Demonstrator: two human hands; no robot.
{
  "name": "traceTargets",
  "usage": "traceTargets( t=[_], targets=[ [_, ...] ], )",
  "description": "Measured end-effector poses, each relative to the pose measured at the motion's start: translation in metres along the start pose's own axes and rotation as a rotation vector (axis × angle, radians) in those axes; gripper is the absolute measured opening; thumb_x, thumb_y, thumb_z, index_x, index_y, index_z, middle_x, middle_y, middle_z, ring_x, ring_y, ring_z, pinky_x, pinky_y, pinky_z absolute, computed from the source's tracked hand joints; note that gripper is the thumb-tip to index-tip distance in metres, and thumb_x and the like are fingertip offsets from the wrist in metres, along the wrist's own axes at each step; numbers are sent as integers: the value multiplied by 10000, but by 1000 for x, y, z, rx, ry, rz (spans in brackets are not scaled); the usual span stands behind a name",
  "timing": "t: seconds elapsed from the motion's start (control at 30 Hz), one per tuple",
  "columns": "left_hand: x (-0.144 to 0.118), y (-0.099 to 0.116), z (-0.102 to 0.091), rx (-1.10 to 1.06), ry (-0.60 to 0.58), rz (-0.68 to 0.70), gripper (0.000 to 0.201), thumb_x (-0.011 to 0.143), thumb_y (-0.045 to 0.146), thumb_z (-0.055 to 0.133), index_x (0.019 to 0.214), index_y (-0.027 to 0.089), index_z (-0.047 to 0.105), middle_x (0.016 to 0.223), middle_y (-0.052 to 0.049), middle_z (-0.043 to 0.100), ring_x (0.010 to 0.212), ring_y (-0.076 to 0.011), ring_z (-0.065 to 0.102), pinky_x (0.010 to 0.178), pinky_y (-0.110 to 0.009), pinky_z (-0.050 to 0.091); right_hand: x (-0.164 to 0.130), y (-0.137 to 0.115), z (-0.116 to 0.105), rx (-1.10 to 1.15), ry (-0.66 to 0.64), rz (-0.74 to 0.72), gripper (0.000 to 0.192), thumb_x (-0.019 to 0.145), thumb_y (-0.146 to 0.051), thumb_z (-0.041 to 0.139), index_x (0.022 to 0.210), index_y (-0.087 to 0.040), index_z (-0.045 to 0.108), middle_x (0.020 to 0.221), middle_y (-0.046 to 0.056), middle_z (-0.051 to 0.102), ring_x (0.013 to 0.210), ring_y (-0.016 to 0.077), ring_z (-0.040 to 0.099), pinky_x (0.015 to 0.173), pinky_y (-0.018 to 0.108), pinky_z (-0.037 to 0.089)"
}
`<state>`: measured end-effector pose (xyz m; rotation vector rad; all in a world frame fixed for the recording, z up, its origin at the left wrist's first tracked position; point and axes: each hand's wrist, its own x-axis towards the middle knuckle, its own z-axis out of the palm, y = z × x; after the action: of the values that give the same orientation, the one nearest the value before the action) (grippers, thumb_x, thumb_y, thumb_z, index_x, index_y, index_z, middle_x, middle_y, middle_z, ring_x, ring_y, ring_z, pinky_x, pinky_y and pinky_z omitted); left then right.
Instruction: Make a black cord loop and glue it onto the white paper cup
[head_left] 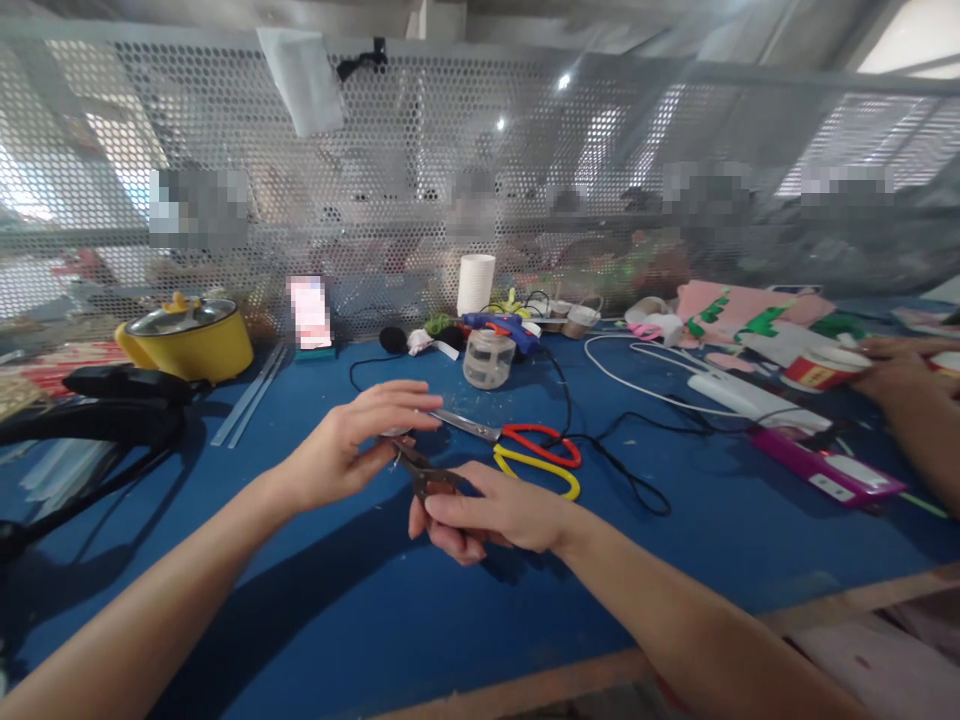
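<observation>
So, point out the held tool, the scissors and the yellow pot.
Held tool [421, 473]: head view, dark metal middle.
Scissors [490, 433]: head view, blades near the pivot.
Yellow pot [196, 350]: head view, side wall.

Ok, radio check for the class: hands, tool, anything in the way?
Right hand gripping plier-like tool. Left hand by its tip, grip unclear. Scissors lying just beyond right hand, possibly in the way.

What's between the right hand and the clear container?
In the head view, the scissors with red and yellow handles lie on the blue table between the right hand and the clear container.
</observation>
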<state>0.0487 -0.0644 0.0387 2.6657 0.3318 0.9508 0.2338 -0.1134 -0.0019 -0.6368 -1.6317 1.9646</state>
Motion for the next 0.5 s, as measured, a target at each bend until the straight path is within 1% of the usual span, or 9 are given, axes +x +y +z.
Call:
traceTargets(
  t=[0.03,0.1,0.2,0.27,0.3,0.37,0.43,0.5],
  targets=[
    [0,2,0,-7,-6,15,280,792,95,413,1008,167,577,1041,-125,607,1084,-212,479,880,-382,418,-1,-1,0,1,-20,6,284,794,-375,494,811,-97,550,550,-29,429,442,46,392,426,193,296],
    [-1,5,-1,42,37,0,260,806,101,402,949,165,610,930,-111,643,958,-179,559,783,-304,478,-3,-2,0,14,-50,13,333,777,-408,505,848,-88,562,570,-19,443,457,52,414,429,194,299],
    [-2,9,-7,288,158,-17,258,806,114,412,930,176,630,843,-78,654,794,-132,600,671,-224,488,-4,-3,-1,47,-75,5,441,742,-473,520,947,-84,555,631,6,474,508,73,457,464,209,328],
    [-3,12,-13,464,250,-34,252,798,123,428,918,177,642,787,-58,652,715,-114,596,626,-201,473,-3,-3,-1,28,-46,-23,475,736,-493,515,988,-91,538,672,16,485,549,86,478,504,225,353],
    [-2,13,-15,525,287,-69,248,796,131,433,917,171,645,760,-52,647,675,-106,588,603,-194,463,-2,-3,-1,-14,5,-43,466,747,-490,501,998,-98,529,684,16,483,561,88,480,521,231,363],
    [-1,16,-18,561,304,-185,249,795,148,432,925,151,646,722,-47,634,619,-99,566,568,-191,444,0,-3,0,-169,192,-92,418,778,-463,470,1004,-114,515,696,10,475,578,90,473,562,244,382],
    [0,18,-16,486,255,-336,243,790,170,441,911,142,651,699,-39,629,589,-97,546,544,-190,426,2,-3,0,-404,419,-154,364,799,-428,451,1006,-134,506,718,12,481,607,100,467,605,258,395],
    [1,19,-12,335,204,-502,234,785,201,450,885,144,655,665,-23,627,554,-91,527,509,-181,405,4,-2,0,-659,580,-217,330,800,-403,454,1003,-147,507,756,26,504,658,122,472,642,276,399]
  ],
)
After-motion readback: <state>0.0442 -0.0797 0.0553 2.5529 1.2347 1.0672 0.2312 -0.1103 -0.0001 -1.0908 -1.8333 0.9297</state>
